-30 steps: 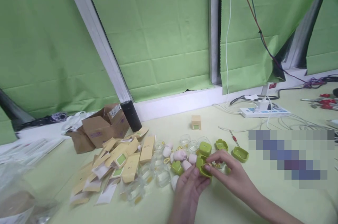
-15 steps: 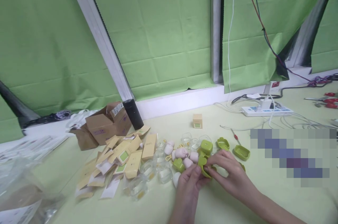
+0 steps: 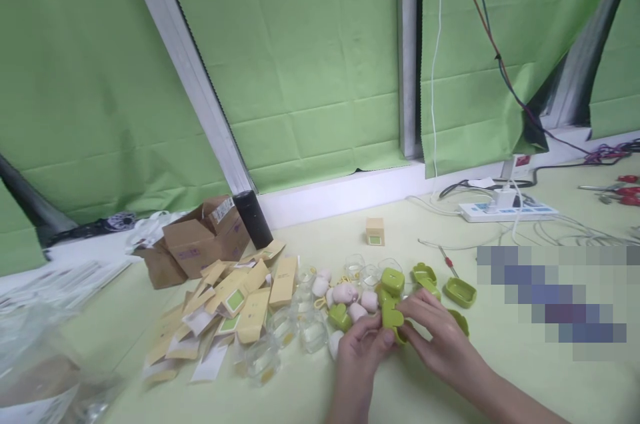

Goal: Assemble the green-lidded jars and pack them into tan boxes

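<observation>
A small green plastic case (image 3: 393, 317) is held between both hands just above the table. My left hand (image 3: 361, 347) grips it from the left, thumb along its side. From the right, my right hand (image 3: 433, 327) pinches the case, its fingertips partly hidden behind it. Beyond the hands lie another green case (image 3: 393, 281), pale pink rounded pieces (image 3: 345, 292) and a green piece (image 3: 340, 317). To the right sit open green shells (image 3: 460, 291) and a clover-shaped green shell (image 3: 424, 273). Clear plastic cups (image 3: 313, 333) stand left of my hands.
A pile of flattened kraft boxes (image 3: 235, 301) lies left, before an open brown carton (image 3: 207, 237) and a black cylinder (image 3: 253, 219). Farther back are a small kraft box (image 3: 375, 232) and a power strip (image 3: 507, 211) with cables. A red-handled screwdriver (image 3: 449, 261) lies right.
The green case has turned in my fingers, showing more of its flat face. Both hands have shifted only slightly, with the view moving a little.
</observation>
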{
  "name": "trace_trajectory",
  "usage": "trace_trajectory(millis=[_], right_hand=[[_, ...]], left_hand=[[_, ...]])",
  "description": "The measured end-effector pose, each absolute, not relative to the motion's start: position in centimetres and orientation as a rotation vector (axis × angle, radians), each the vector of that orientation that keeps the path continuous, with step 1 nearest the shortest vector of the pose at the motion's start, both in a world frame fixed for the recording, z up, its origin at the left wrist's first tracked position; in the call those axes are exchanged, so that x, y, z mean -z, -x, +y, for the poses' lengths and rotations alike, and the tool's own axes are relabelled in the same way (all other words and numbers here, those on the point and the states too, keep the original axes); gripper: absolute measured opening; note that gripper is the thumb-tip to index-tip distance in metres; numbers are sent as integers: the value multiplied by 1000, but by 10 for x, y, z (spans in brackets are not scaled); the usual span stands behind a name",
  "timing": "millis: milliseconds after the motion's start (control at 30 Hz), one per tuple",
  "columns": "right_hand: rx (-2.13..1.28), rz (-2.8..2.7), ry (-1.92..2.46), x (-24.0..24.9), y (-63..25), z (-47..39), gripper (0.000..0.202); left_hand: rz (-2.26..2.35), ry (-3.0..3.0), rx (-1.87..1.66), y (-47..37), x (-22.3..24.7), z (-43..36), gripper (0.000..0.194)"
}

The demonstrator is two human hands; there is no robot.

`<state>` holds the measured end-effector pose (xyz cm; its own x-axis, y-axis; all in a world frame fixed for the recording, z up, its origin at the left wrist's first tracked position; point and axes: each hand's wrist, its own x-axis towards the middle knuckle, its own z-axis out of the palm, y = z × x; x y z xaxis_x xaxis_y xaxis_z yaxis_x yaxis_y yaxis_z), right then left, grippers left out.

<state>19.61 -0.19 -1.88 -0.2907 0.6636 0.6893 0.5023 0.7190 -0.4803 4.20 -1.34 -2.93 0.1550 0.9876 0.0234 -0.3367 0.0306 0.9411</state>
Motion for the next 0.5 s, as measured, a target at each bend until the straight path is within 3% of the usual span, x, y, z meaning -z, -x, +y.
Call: trace_trajectory(millis=[200, 400, 500], right_hand=[[-518, -1804, 1050, 16, -199, 0, 13], [-827, -1757, 1101, 10, -202, 2, 14], [-956, -1697, 1025, 6, -205, 0, 29]], left_hand=[[866, -993, -1204, -39, 24, -13, 40], [1005, -1137, -1301, -39, 31, -7, 25], [948, -1117, -1318, -42, 27, -6, 27]])
